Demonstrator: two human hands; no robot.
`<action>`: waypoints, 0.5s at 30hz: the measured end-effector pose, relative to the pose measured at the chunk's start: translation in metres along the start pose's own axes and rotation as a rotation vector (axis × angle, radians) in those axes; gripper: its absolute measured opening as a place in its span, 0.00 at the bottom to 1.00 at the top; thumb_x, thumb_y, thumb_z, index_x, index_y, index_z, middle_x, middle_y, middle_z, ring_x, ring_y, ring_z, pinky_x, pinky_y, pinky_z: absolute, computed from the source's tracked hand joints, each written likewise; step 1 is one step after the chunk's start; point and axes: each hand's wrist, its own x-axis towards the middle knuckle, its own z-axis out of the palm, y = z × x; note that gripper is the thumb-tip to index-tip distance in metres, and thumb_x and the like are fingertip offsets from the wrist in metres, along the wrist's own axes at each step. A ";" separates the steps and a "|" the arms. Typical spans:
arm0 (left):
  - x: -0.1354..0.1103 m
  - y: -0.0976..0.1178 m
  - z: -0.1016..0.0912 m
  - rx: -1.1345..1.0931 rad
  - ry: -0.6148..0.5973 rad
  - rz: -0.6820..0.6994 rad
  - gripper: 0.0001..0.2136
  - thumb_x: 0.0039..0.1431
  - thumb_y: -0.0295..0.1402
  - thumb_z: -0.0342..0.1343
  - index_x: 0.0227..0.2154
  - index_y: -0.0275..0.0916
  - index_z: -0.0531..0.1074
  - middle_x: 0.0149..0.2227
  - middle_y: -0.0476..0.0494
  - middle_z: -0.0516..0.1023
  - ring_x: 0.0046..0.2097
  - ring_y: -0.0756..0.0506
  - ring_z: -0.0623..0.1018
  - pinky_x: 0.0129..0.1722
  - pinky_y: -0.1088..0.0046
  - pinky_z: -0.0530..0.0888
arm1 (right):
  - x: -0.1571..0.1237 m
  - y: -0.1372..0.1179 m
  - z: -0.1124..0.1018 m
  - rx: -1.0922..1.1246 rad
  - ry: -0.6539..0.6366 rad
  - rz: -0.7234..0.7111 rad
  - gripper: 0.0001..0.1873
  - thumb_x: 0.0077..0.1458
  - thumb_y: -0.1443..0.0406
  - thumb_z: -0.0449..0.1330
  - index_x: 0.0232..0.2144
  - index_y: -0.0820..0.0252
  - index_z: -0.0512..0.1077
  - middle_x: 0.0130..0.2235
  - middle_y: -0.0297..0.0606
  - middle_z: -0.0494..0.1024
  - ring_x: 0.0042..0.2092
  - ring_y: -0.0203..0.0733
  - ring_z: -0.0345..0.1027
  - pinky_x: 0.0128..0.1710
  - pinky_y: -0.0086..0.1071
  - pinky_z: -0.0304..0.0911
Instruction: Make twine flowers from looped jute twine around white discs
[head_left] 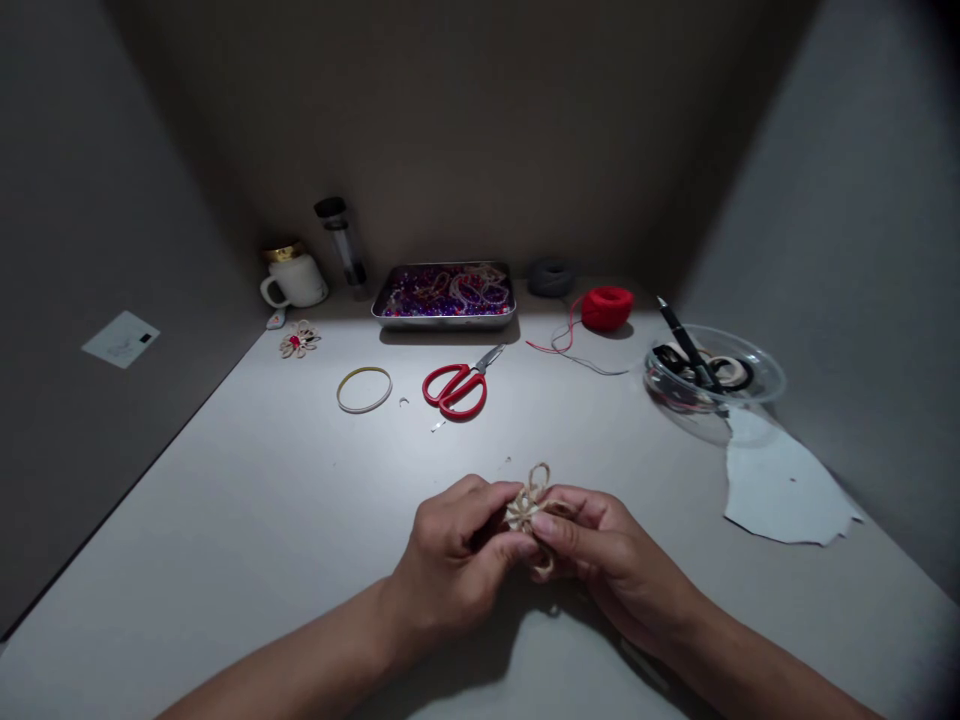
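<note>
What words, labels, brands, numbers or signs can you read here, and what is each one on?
No text can be read.
White card on the left wall: faint marks and a dark square, too small and blurred to read.
Mug, pen, scissors, twine flower: no lettering I can make out.

We see dim light, seemingly from above, brightest on the table point(300, 500) around the scissors point(474, 377); the wall point(465, 120) behind them darkens. Nearer us than the scissors, the left hand point(461, 550) casts a soft shadow.
</note>
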 end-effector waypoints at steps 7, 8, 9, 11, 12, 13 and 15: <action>0.000 0.002 0.001 0.084 -0.053 0.006 0.11 0.54 0.24 0.53 0.41 0.37 0.72 0.28 0.46 0.73 0.31 0.50 0.70 0.31 0.76 0.69 | 0.000 -0.001 0.001 -0.002 -0.002 -0.007 0.11 0.42 0.61 0.66 0.24 0.66 0.74 0.23 0.34 0.70 0.25 0.32 0.60 0.27 0.26 0.59; -0.001 0.001 0.002 0.095 -0.061 -0.002 0.11 0.55 0.24 0.52 0.42 0.37 0.71 0.28 0.45 0.73 0.31 0.49 0.70 0.32 0.75 0.69 | 0.000 -0.002 0.002 0.003 -0.001 -0.006 0.11 0.43 0.61 0.66 0.24 0.66 0.73 0.23 0.33 0.70 0.25 0.32 0.60 0.27 0.26 0.59; -0.002 -0.001 0.003 0.101 -0.064 -0.010 0.12 0.56 0.25 0.52 0.43 0.36 0.71 0.29 0.45 0.72 0.31 0.49 0.70 0.32 0.74 0.69 | 0.000 -0.002 0.002 0.006 0.001 -0.005 0.12 0.43 0.61 0.66 0.24 0.66 0.73 0.23 0.33 0.69 0.25 0.32 0.60 0.27 0.26 0.59; -0.004 -0.003 0.003 0.100 -0.061 -0.013 0.13 0.56 0.26 0.52 0.45 0.35 0.69 0.30 0.44 0.71 0.31 0.49 0.70 0.32 0.73 0.69 | 0.000 -0.003 0.003 0.009 0.013 -0.002 0.12 0.43 0.60 0.66 0.24 0.66 0.73 0.23 0.33 0.69 0.25 0.31 0.60 0.27 0.26 0.59; -0.005 -0.004 0.003 0.103 -0.046 -0.016 0.14 0.56 0.27 0.52 0.46 0.34 0.68 0.30 0.44 0.70 0.31 0.49 0.70 0.31 0.73 0.69 | 0.001 -0.003 0.003 0.010 0.019 -0.001 0.12 0.42 0.60 0.66 0.24 0.65 0.73 0.23 0.33 0.69 0.25 0.31 0.59 0.26 0.26 0.59; -0.005 -0.004 0.002 0.111 -0.017 -0.026 0.15 0.56 0.28 0.52 0.47 0.34 0.67 0.30 0.45 0.70 0.30 0.49 0.69 0.30 0.73 0.69 | 0.001 -0.004 0.002 0.008 0.028 -0.003 0.12 0.42 0.60 0.66 0.23 0.65 0.72 0.22 0.33 0.69 0.24 0.31 0.59 0.26 0.26 0.59; -0.004 -0.003 -0.001 0.149 0.098 -0.063 0.17 0.56 0.29 0.51 0.49 0.35 0.65 0.32 0.45 0.69 0.28 0.51 0.67 0.28 0.74 0.68 | 0.001 -0.005 0.000 -0.022 0.057 -0.008 0.13 0.41 0.59 0.66 0.21 0.64 0.71 0.21 0.32 0.68 0.24 0.32 0.59 0.25 0.27 0.58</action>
